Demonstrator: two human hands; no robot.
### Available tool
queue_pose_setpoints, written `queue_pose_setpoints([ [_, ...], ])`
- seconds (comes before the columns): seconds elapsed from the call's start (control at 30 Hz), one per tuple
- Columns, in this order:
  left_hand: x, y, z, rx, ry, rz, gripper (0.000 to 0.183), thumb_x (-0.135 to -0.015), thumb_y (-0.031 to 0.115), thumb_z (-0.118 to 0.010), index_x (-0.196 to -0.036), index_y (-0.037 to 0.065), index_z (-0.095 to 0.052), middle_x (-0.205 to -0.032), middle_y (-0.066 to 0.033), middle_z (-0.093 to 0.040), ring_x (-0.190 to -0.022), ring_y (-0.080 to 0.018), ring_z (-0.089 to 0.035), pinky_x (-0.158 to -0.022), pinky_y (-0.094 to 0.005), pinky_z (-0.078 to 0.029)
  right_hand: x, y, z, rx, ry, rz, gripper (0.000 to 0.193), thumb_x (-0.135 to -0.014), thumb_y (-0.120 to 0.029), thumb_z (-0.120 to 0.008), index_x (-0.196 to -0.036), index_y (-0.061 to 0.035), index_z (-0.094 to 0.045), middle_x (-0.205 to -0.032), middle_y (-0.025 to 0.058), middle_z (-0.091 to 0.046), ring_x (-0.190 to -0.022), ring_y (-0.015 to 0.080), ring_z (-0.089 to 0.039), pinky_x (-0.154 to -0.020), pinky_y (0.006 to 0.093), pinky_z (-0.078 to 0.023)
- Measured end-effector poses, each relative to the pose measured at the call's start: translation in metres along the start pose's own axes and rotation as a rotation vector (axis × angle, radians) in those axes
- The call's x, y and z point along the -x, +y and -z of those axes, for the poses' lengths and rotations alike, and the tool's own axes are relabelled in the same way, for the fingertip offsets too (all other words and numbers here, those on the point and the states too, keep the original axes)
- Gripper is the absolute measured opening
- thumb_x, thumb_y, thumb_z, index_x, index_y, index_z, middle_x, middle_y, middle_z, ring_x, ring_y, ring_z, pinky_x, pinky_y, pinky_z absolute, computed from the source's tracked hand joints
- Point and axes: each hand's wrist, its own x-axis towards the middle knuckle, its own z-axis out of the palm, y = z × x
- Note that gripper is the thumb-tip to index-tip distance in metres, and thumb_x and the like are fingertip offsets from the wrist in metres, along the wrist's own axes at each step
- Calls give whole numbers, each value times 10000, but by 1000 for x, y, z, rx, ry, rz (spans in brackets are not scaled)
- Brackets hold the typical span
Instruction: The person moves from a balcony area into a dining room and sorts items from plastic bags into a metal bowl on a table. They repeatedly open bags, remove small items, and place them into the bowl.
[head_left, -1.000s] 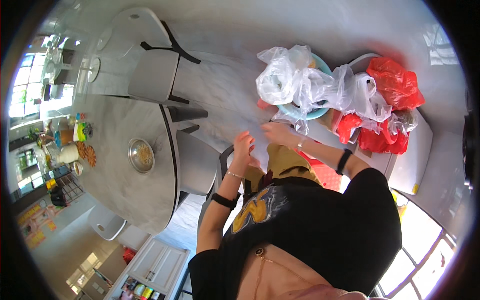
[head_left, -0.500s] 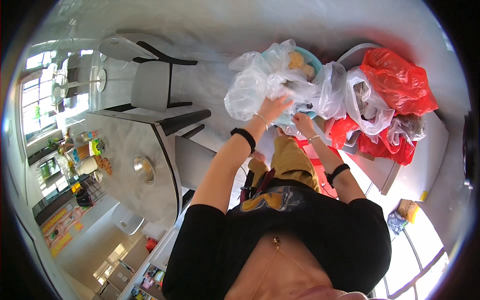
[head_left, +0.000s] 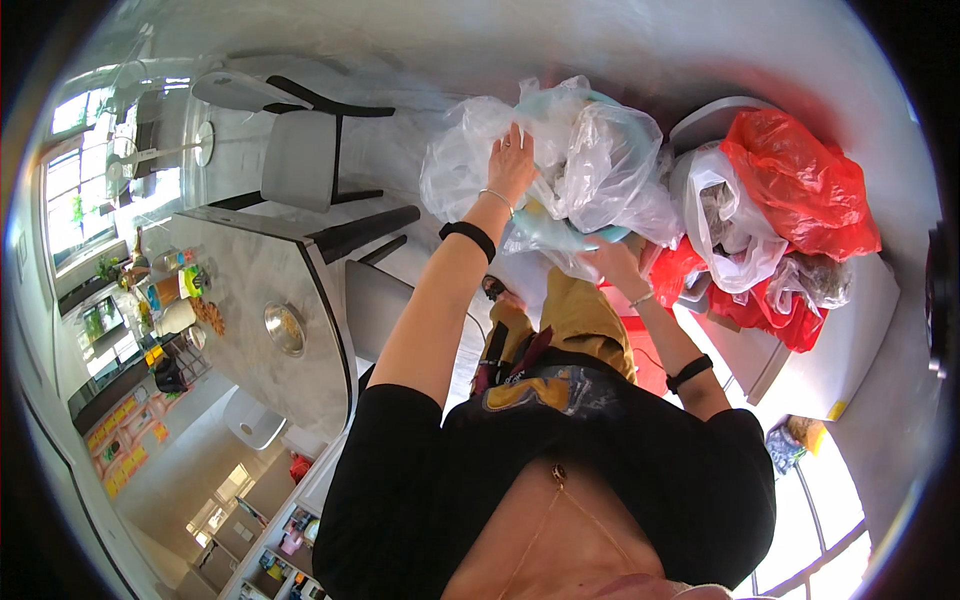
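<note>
Clear plastic bags (head_left: 610, 160) lie bunched over a light blue basin (head_left: 634, 118), covering most of it. My left hand (head_left: 513, 165) rests on the bag at the basin's left side, fingers stretched out and a little apart. At the basin's near edge, my right hand (head_left: 617, 265) is closed on a fold of the plastic; its fingertips are partly hidden. What lies inside the basin is hard to make out through the film.
Right of the basin stand a white bag (head_left: 735, 235) with dark contents and a red plastic bag (head_left: 800, 180). A grey chair (head_left: 300, 160) is at the left. Nearer stands a table (head_left: 230, 300) with a metal bowl (head_left: 285, 329) on it.
My left hand has moved up and left across the bags. The clear plastic has shifted and now covers the yellowish food seen before. My right hand has moved slightly toward me.
</note>
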Motion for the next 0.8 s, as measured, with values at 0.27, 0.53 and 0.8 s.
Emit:
queue_pose_setpoints([
  [0.27,13,11,27,298,-81,-14,502,-698,204,-655,-1133,-4,-512,-1177,-204,-456,-1064,-322,-519,-846,-394,-448,-73,-25,38,-334,326,-2,257,-805,-268,-603,-906,-34,-637,-823,179,-642,-727,307,-632,-643,382,-496],
  [0.53,6,37,-20,1552,64,586,205,-835,75,-568,-1019,3,-514,-874,-99,-609,-676,-175,-602,-559,-273,-522,-109,-79,78,-803,-52,464,247,-829,-153,-559,-1043,-32,-580,-917,116,-636,-901,213,-600,-779,304,-471],
  [0.8,1,-2,-2,1830,281,822,219,-813,125,-629,-939,-37,-553,-866,-112,-597,-717,-181,-612,-668,-259,-548,-107,24,16,70,41,334,575,-691,-281,-713,-1196,-96,-511,-1267,101,-468,-1181,325,-418,-1004,440,-315],
])
